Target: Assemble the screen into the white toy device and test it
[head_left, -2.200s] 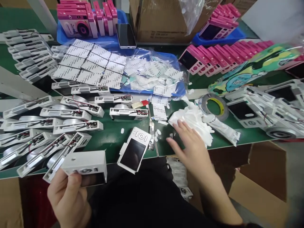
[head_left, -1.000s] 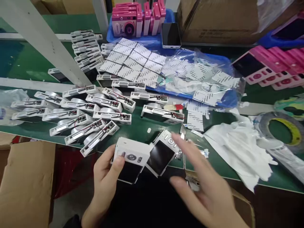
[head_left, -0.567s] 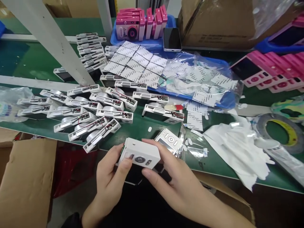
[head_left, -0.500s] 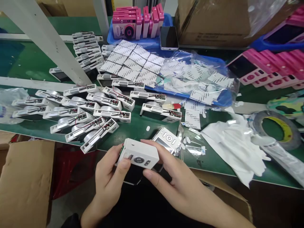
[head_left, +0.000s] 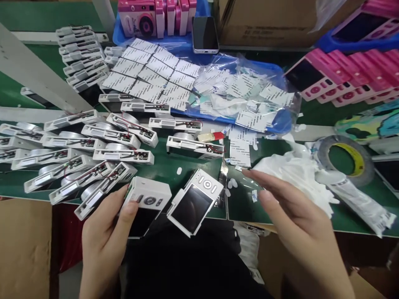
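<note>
My left hand (head_left: 104, 232) is closed around a white toy camera body (head_left: 146, 201), screen side toward me, thumb on its button strip. My right hand (head_left: 289, 211) hovers open over the bench edge, fingers stretched toward the left, holding nothing. Between the hands a second white camera back (head_left: 195, 201) with a dark screen lies tilted, half over the edge of the green bench (head_left: 162, 166). Small clear film pieces (head_left: 232, 182) lie just ahead of my right fingertips.
Several open white camera shells with wiring (head_left: 93, 153) crowd the left. Label sheets (head_left: 149, 74) and a blue tray in plastic (head_left: 280, 120) sit behind. Crumpled white cloth (head_left: 293, 174), a tape roll (head_left: 346, 160), pink cameras (head_left: 336, 79), a phone (head_left: 204, 35) and cardboard boxes (head_left: 264, 20) stand around.
My right hand has let go of the white camera body and pulled away to the right, now open. The left hand keeps the body and has shifted it left, uncovering the second camera back.
</note>
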A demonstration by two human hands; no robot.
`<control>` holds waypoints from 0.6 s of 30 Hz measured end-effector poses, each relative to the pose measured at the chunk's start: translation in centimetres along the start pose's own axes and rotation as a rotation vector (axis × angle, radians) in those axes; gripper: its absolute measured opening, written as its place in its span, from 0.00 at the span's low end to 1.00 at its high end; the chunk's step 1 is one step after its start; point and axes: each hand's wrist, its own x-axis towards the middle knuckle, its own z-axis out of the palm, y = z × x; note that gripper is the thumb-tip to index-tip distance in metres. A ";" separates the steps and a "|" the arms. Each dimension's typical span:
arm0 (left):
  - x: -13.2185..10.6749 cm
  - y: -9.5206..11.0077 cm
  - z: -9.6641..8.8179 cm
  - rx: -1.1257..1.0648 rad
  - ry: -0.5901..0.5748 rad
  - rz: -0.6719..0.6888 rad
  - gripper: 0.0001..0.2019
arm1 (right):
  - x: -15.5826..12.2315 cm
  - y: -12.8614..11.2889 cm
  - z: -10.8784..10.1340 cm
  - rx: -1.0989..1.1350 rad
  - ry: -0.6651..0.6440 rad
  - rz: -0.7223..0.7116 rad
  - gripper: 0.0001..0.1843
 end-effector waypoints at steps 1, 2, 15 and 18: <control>0.5 0.1 0.2 0.027 -0.026 -0.006 0.17 | 0.1 0.3 0.1 -0.027 -0.028 -0.035 0.16; 1.0 0.1 0.4 0.070 -0.068 0.007 0.17 | 0.2 0.6 0.2 -0.046 -0.052 -0.083 0.16; 6.4 1.3 2.8 0.446 -0.397 0.233 0.27 | 3.0 2.1 2.0 -0.138 -0.112 -0.393 0.18; 6.5 1.3 3.2 0.481 -0.312 0.365 0.26 | 3.1 2.0 2.2 -0.145 -0.120 -0.394 0.19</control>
